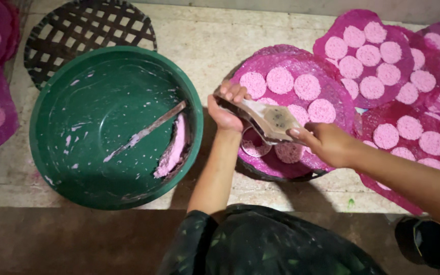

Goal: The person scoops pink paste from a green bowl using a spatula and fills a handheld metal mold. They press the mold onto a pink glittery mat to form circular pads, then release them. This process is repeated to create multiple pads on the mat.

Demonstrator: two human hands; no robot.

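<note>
Nearest, my left hand and right hand both close their fingers on a flat scoop-shaped mould, held over the pink woven tray of round pink discs. To the left, the green basin holds a stick and leftover pink paste. Farther off lies a dark lattice tray.
</note>
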